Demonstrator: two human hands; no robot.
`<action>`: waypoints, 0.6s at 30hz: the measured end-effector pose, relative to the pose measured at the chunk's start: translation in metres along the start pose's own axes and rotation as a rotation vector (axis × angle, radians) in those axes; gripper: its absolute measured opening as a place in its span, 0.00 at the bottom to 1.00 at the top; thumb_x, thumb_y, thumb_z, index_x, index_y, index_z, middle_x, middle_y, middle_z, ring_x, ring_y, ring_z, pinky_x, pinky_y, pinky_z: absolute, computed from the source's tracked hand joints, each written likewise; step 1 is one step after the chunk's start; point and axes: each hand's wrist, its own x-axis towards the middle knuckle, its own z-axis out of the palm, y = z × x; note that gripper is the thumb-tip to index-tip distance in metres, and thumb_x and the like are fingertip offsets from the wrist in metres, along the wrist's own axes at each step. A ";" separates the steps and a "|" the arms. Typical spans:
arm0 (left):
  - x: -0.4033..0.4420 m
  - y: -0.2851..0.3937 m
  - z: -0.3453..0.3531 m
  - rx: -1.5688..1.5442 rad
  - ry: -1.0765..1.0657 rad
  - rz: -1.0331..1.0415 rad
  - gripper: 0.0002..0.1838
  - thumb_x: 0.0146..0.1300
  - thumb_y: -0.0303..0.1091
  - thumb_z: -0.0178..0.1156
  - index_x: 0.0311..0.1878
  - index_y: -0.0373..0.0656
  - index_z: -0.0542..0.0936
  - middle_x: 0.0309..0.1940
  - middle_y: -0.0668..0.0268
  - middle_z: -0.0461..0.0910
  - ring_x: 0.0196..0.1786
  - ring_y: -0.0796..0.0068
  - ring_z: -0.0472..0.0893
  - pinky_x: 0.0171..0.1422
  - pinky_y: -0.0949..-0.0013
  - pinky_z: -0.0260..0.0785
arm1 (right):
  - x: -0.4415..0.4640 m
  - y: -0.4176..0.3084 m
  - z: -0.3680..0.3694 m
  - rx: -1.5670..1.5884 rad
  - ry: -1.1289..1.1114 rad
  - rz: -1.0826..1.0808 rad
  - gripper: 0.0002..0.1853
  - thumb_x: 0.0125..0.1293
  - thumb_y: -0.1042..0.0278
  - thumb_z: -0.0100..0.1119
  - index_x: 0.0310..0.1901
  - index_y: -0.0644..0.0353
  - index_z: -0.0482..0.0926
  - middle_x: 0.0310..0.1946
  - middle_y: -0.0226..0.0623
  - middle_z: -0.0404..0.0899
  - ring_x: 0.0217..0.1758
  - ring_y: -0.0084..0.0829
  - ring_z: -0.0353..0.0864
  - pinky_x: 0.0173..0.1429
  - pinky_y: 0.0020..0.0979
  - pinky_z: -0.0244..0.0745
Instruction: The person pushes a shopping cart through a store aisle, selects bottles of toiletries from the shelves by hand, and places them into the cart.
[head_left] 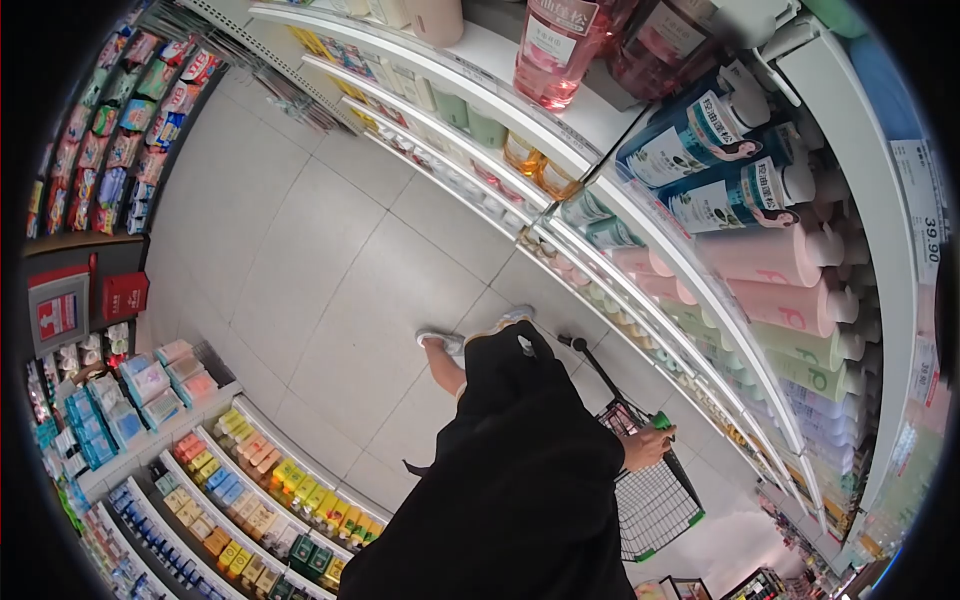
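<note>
My right hand (pixel 648 448) is closed round the green handle (pixel 660 422) of a small shopping cart (pixel 655 510). The cart has a dark wire basket with green corners, and a black leg (pixel 598 372) slants towards the floor. It stands at my right side, beside the shelves. Black clothing (pixel 490 480) covers my body and hides part of the cart. My feet in light shoes (pixel 440 342) show on the tiles. Of my left hand nothing can be seen.
Shelves (pixel 590 150) on the right carry pump bottles, with blue bottles (pixel 690 140) and pink bottles (pixel 765 255) on top. Tiered shelves of small boxes (pixel 310 495) stand lower left. Bagged goods (pixel 125 150) fill a rack at upper left. Grey tiled floor (pixel 290 240) lies between.
</note>
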 end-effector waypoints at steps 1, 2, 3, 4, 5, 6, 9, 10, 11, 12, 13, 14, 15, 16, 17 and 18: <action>0.000 0.000 0.001 -0.003 0.000 0.000 0.27 0.62 0.54 0.56 0.57 0.46 0.81 0.63 0.61 0.75 0.71 0.66 0.68 0.81 0.38 0.38 | 0.003 -0.003 0.000 -0.011 0.010 0.004 0.20 0.75 0.59 0.47 0.62 0.60 0.72 0.46 0.51 0.83 0.51 0.50 0.80 0.52 0.46 0.76; 0.000 -0.001 0.001 -0.003 0.000 -0.002 0.27 0.62 0.54 0.56 0.57 0.46 0.81 0.63 0.61 0.75 0.71 0.66 0.68 0.81 0.38 0.38 | 0.006 -0.007 0.000 -0.030 0.015 0.005 0.20 0.75 0.59 0.47 0.63 0.60 0.72 0.46 0.50 0.83 0.51 0.50 0.80 0.52 0.46 0.76; 0.003 0.001 0.001 -0.007 0.007 -0.003 0.27 0.62 0.54 0.56 0.57 0.46 0.81 0.63 0.61 0.75 0.71 0.66 0.69 0.81 0.38 0.38 | 0.010 -0.009 0.000 -0.050 0.023 0.006 0.20 0.75 0.59 0.48 0.63 0.59 0.72 0.46 0.50 0.83 0.52 0.50 0.80 0.53 0.46 0.76; 0.004 0.000 0.003 -0.003 0.011 -0.011 0.27 0.62 0.54 0.56 0.57 0.46 0.81 0.63 0.61 0.75 0.71 0.66 0.69 0.81 0.38 0.38 | 0.014 -0.012 0.000 -0.070 0.032 0.000 0.20 0.75 0.59 0.48 0.63 0.59 0.72 0.46 0.50 0.83 0.52 0.50 0.80 0.53 0.46 0.76; 0.004 -0.001 0.003 -0.004 0.014 -0.019 0.27 0.62 0.54 0.56 0.57 0.46 0.81 0.63 0.61 0.75 0.71 0.66 0.69 0.81 0.38 0.38 | 0.018 -0.015 0.001 -0.088 0.048 -0.006 0.21 0.75 0.59 0.48 0.64 0.59 0.72 0.46 0.50 0.83 0.52 0.50 0.80 0.53 0.46 0.76; 0.004 -0.002 0.005 -0.004 0.019 -0.026 0.27 0.62 0.54 0.56 0.57 0.46 0.81 0.63 0.61 0.75 0.71 0.66 0.69 0.81 0.38 0.38 | 0.021 -0.015 0.003 -0.122 0.072 -0.015 0.21 0.75 0.59 0.48 0.64 0.58 0.71 0.46 0.50 0.83 0.52 0.50 0.81 0.53 0.46 0.77; 0.012 -0.007 0.009 0.001 0.029 -0.053 0.27 0.62 0.54 0.56 0.57 0.46 0.81 0.63 0.61 0.76 0.71 0.66 0.69 0.81 0.38 0.38 | 0.031 -0.033 -0.015 -0.153 -0.017 0.078 0.23 0.75 0.58 0.47 0.68 0.54 0.67 0.51 0.51 0.80 0.55 0.50 0.79 0.57 0.46 0.75; 0.014 -0.007 0.010 -0.001 0.034 -0.058 0.26 0.62 0.53 0.56 0.57 0.46 0.81 0.62 0.61 0.76 0.71 0.66 0.69 0.81 0.38 0.38 | 0.032 -0.040 -0.021 -0.145 0.007 0.067 0.23 0.75 0.58 0.47 0.68 0.54 0.67 0.51 0.51 0.80 0.55 0.50 0.79 0.57 0.46 0.75; 0.016 -0.007 0.012 0.004 0.041 -0.058 0.26 0.62 0.53 0.56 0.57 0.46 0.81 0.62 0.61 0.76 0.71 0.66 0.69 0.81 0.38 0.38 | 0.028 -0.041 -0.029 -0.131 0.019 0.063 0.23 0.75 0.58 0.47 0.68 0.54 0.67 0.51 0.51 0.80 0.55 0.50 0.79 0.57 0.46 0.75; 0.018 -0.010 0.014 0.003 0.042 -0.066 0.26 0.62 0.53 0.56 0.57 0.46 0.81 0.62 0.61 0.76 0.71 0.66 0.69 0.81 0.38 0.38 | 0.032 -0.041 -0.022 -0.106 0.030 0.050 0.23 0.75 0.58 0.47 0.68 0.54 0.67 0.51 0.50 0.80 0.55 0.50 0.79 0.57 0.46 0.76; 0.019 -0.010 0.014 0.003 0.044 -0.069 0.26 0.62 0.53 0.56 0.57 0.46 0.81 0.62 0.61 0.76 0.71 0.66 0.69 0.81 0.38 0.38 | 0.035 -0.039 -0.020 -0.088 0.037 0.042 0.23 0.75 0.57 0.48 0.68 0.53 0.67 0.51 0.50 0.80 0.55 0.50 0.80 0.57 0.46 0.76; 0.021 -0.010 0.015 0.005 0.048 -0.070 0.26 0.62 0.53 0.56 0.57 0.46 0.81 0.62 0.61 0.76 0.71 0.66 0.69 0.81 0.38 0.38 | 0.038 -0.035 -0.018 -0.071 0.046 0.037 0.23 0.74 0.57 0.48 0.68 0.53 0.68 0.51 0.50 0.80 0.55 0.50 0.80 0.57 0.46 0.76; 0.022 -0.011 0.017 0.010 0.050 -0.072 0.26 0.62 0.53 0.56 0.57 0.46 0.81 0.62 0.61 0.76 0.71 0.66 0.69 0.81 0.38 0.38 | 0.041 -0.035 -0.015 -0.051 0.053 0.034 0.23 0.74 0.57 0.48 0.68 0.53 0.68 0.51 0.50 0.80 0.54 0.50 0.80 0.56 0.46 0.76; 0.023 -0.011 0.018 0.012 0.054 -0.070 0.26 0.62 0.53 0.56 0.57 0.46 0.81 0.62 0.61 0.76 0.71 0.66 0.69 0.81 0.38 0.38 | 0.042 -0.035 -0.012 -0.035 0.061 0.031 0.23 0.74 0.57 0.48 0.68 0.53 0.68 0.51 0.50 0.80 0.54 0.50 0.80 0.56 0.45 0.76; 0.025 -0.011 0.019 0.012 0.058 -0.069 0.26 0.62 0.53 0.56 0.57 0.46 0.81 0.62 0.61 0.76 0.71 0.66 0.69 0.81 0.38 0.38 | 0.044 -0.034 -0.008 -0.020 0.067 0.027 0.23 0.74 0.57 0.48 0.68 0.53 0.68 0.51 0.50 0.80 0.54 0.50 0.80 0.56 0.45 0.76; 0.027 -0.010 0.019 0.013 0.062 -0.067 0.26 0.62 0.53 0.56 0.57 0.46 0.81 0.62 0.61 0.76 0.71 0.66 0.69 0.81 0.38 0.38 | 0.046 -0.030 -0.006 -0.009 0.072 0.026 0.24 0.74 0.57 0.48 0.68 0.52 0.68 0.51 0.50 0.80 0.54 0.50 0.80 0.56 0.45 0.76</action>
